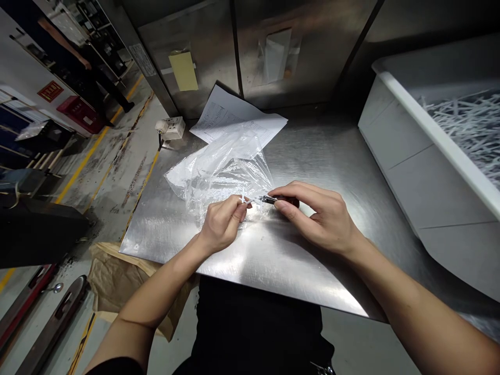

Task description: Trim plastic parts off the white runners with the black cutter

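My left hand (pixel 222 223) is closed in a pinch on a small white plastic piece (pixel 245 200) just above the steel table (pixel 312 156). My right hand (pixel 320 213) is closed round a small dark tool (pixel 279 200) with a metal tip that meets the white piece. Both hands sit right in front of a crumpled clear plastic bag (pixel 222 169), which lies on the table and holds more white pieces.
Printed paper sheets (pixel 234 117) lie behind the bag. A big white bin (pixel 425 140) full of white sticks stands at the right. A white power socket (pixel 171 127) sits at the table's back left corner. Another person stands far off at the upper left. Brown paper lies under the table's left edge.
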